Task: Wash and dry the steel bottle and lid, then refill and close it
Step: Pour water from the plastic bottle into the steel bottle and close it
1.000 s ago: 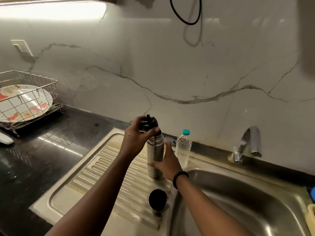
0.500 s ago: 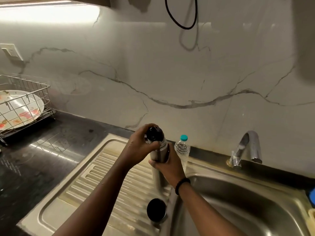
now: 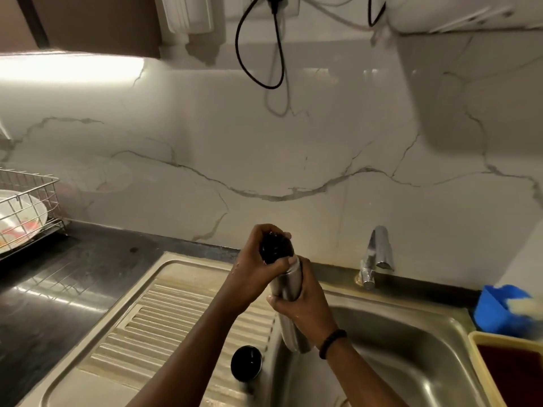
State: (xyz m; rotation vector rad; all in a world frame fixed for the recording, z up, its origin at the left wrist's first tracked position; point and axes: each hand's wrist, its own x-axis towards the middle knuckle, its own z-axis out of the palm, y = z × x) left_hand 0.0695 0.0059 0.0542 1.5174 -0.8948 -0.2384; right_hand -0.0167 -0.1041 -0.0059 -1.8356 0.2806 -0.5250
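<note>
Nearest we see a black cap (image 3: pixel 246 363) on the drainboard (image 3: pixel 164 318), then our right hand (image 3: pixel 305 308) wraps its fingers round the steel bottle (image 3: pixel 289 284) held over the sink (image 3: pixel 411 362) edge, left hand (image 3: pixel 258 265) clenches the black lid (image 3: pixel 276 249) on top, tap (image 3: pixel 377 255) behind.

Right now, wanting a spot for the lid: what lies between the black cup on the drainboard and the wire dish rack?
In the head view, only ribbed drainboard and dark countertop lie between the black cup and the wire rack.
</note>
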